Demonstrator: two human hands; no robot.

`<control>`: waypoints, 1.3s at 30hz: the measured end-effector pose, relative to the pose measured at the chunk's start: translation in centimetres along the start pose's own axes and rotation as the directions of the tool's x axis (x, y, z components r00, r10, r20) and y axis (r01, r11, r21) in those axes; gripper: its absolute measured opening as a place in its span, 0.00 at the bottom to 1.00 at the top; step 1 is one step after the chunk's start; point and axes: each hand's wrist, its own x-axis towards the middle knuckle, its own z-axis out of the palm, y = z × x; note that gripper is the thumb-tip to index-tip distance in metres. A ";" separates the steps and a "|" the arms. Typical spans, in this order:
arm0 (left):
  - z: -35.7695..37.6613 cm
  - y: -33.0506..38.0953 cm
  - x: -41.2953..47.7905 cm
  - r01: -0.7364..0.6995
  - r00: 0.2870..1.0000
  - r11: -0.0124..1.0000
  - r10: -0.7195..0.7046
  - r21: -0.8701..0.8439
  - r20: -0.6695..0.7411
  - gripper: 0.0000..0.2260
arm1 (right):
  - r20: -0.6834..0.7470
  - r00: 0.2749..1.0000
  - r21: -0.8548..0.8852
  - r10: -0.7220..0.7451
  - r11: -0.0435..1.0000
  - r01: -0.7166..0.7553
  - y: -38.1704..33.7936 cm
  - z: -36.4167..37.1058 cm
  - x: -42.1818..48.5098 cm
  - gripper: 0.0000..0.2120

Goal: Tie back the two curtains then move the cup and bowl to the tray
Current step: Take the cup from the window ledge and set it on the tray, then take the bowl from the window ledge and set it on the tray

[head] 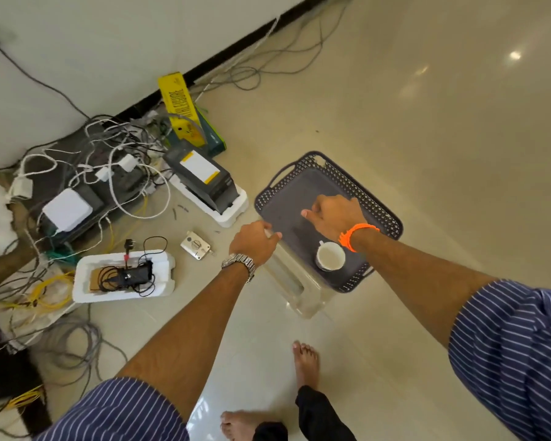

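Striped blue sleeves (516, 354) frame the bottom corners of the head view, and two bare feet (306, 361) stand on the glossy cream tiled floor (427, 154) at 6 o'clock. Both forearms reach forward toward a grey perforated plastic tray (287, 198) resting on a translucent plastic stool (295, 281) just right of centre.

At the tray's near left edge, the left hand (255, 240), with a metal wristwatch (240, 262), is curled, its fingers folded around something pale; whether that is the stool's corner or another thing cannot be told. Over the tray's bare middle the right hand (334, 214), with an orange thread band (357, 235) on the wrist, hangs with thumb stuck out to the left and the other fingers loosely bent, holding nothing.

On the tray's near corner, at 5 o'clock from the right hand and just under the wrist, a white cup (330, 256) stands upright.

Clutter crowds the floor from 9 to 11 o'clock: a tangle of white and grey cables (109, 160), a white adapter box (67, 210), a black device in white foam (210, 186), a yellow carton (180, 106) against the black skirting, a foam tray with a black gadget (124, 278), and a metal door lock (196, 246) just left of the left hand.
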 end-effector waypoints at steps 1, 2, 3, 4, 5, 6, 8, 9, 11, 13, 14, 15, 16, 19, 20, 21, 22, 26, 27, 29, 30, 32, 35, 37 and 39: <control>-1.2 -1.1 -0.5 0.019 1.000 1.000 -0.019 -0.013 -0.017 0.21 | 0.006 1.000 -0.005 -0.026 1.000 0.026 -1.6 -0.4 0.2 0.20; -2.5 -2.3 -1.0 0.041 0.999 0.999 -0.042 -0.030 -0.033 0.21 | 0.015 0.999 -0.014 -0.053 0.999 0.053 -3.5 -0.8 0.3 0.20; -3.8 -3.7 -1.6 0.064 0.996 0.997 -0.067 -0.052 -0.053 0.21 | 0.022 0.996 -0.026 -0.083 0.996 0.083 -5.6 -1.1 0.4 0.20; -5.3 -5.1 -2.4 0.084 0.993 0.994 -0.090 -0.075 -0.078 0.21 | 0.026 0.993 -0.041 -0.117 0.992 0.118 -7.8 -1.2 0.5 0.20; -6.8 -6.7 -3.2 0.104 0.988 0.990 -0.113 -0.094 -0.104 0.21 | 0.023 0.987 -0.060 -0.156 0.986 0.157 -10.1 -1.3 0.5 0.20; -8.3 -8.2 -4.3 0.119 0.982 0.987 -0.133 -0.109 -0.134 0.21 | 0.017 0.980 -0.080 -0.197 0.977 0.198 -12.5 -1.3 0.4 0.20; -11.3 -11.7 -6.8 0.164 0.962 0.977 -0.190 -0.138 -0.198 0.18 | 0.008 0.960 -0.119 -0.279 0.953 0.278 -17.9 -1.2 -0.1 0.19; -12.8 -13.5 -8.3 0.190 0.949 0.971 -0.220 -0.146 -0.225 0.17 | 0.016 0.948 -0.137 -0.318 0.939 0.317 -20.7 -1.1 -0.5 0.18; -15.5 -17.2 -11.6 0.238 0.921 0.960 -0.271 -0.149 -0.279 0.16 | 0.024 0.914 -0.166 -0.405 0.900 0.403 -26.4 -0.6 -1.9 0.17; -18.2 -21.1 -15.0 0.291 0.887 0.947 -0.321 -0.139 -0.332 0.15 | 0.030 0.878 -0.178 -0.478 0.862 0.475 -32.5 0.0 -3.7 0.16; -19.3 -23.1 -16.8 0.323 0.868 0.935 -0.355 -0.149 -0.348 0.15 | 0.041 0.860 -0.176 -0.508 0.844 0.507 -35.5 0.4 -4.8 0.16; -20.4 -25.3 -18.6 0.351 0.849 0.921 -0.388 -0.167 -0.357 0.15 | 0.057 0.841 -0.170 -0.539 0.825 0.540 -38.5 0.9 -5.9 0.17; -21.4 -27.5 -20.5 0.370 0.832 0.910 -0.414 -0.187 -0.370 0.15 | 0.074 0.819 -0.164 -0.569 0.803 0.573 -41.4 1.5 -7.2 0.17; -23.9 -33.9 -27.2 0.416 0.766 0.857 -0.510 -0.304 -0.391 0.16 | 0.116 0.737 -0.164 -0.666 0.719 0.675 -49.6 4.0 -10.9 0.15; -24.5 -36.1 -29.5 0.437 0.739 0.834 -0.547 -0.338 -0.394 0.16 | 0.134 0.708 -0.165 -0.693 0.689 0.705 -52.3 5.0 -12.3 0.14; -24.9 -38.3 -32.0 0.467 0.707 0.807 -0.587 -0.362 -0.395 0.15 | 0.157 0.676 -0.165 -0.720 0.656 0.736 -55.0 6.2 -13.7 0.13; -25.1 -40.5 -34.3 0.498 0.673 0.779 -0.625 -0.382 -0.397 0.15 | 0.177 0.637 -0.165 -0.750 0.616 0.771 -57.6 7.3 -15.2 0.13; -24.2 -48.6 -42.7 0.598 0.575 0.704 -0.710 -0.383 -0.406 0.14 | 0.255 0.480 -0.170 -0.839 0.450 0.877 -67.0 13.2 -21.3 0.10; -23.7 -50.3 -44.6 0.627 0.549 0.680 -0.732 -0.380 -0.403 0.13 | 0.283 0.443 -0.167 -0.851 0.411 0.896 -68.9 14.9 -22.9 0.10; -22.3 -53.3 -47.9 0.672 0.495 0.627 -0.776 -0.395 -0.391 0.14 | 0.341 0.375 -0.167 -0.862 0.337 0.927 -71.9 18.3 -26.0 0.10; -21.4 -54.7 -49.2 0.688 0.466 0.596 -0.800 -0.414 -0.377 0.15 | 0.370 0.342 -0.165 -0.864 0.301 0.939 -73.0 20.0 -27.4 0.10; -19.0 -57.2 -51.5 0.704 0.408 0.523 -0.852 -0.480 -0.329 0.16 | 0.431 0.268 -0.160 -0.861 0.220 0.962 -74.9 23.7 -29.8 0.12; -14.8 -60.4 -53.6 0.737 0.362 0.447 -0.894 -0.507 -0.262 0.15 | 0.527 0.178 -0.144 -0.831 0.119 0.982 -76.7 29.9 -32.5 0.15; -11.9 -62.3 -54.1 0.766 0.346 0.414 -0.910 -0.492 -0.227 0.15 | 0.600 0.125 -0.143 -0.790 0.047 0.989 -77.4 34.1 -33.6 0.16; -8.8 -64.4 -53.8 0.779 0.309 0.346 -0.938 -0.523 -0.160 0.17 | 0.651 0.084 -0.138 -0.755 -0.008 0.990 -77.9 38.3 -34.1 0.17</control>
